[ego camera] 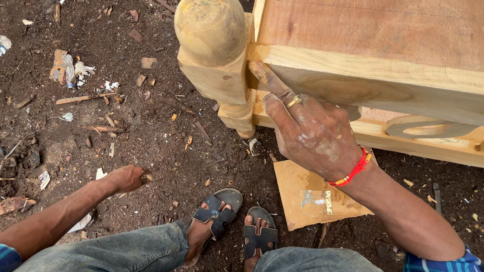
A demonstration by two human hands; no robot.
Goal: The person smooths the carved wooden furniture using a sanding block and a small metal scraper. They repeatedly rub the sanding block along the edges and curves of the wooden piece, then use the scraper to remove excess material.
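Note:
A pale wooden furniture frame (pixel 383 70) stands on dirt ground, with a turned corner post (pixel 212 50) at its left end. My right hand (pixel 312 133) rests against the frame. Its index finger, smeared with yellowish paste, presses on the joint between post and rail. The hand wears a ring and a red thread band at the wrist, and it holds nothing. My left hand (pixel 126 179) hangs low over the ground at the left, fingers curled around a small brown lump (pixel 146 176).
My feet in dark sandals (pixel 237 224) stand below the post. A piece of brown cardboard (pixel 307 196) lies on the dirt under my right wrist. Wood scraps, chips and bits of paper litter the ground (pixel 101 100) at the left.

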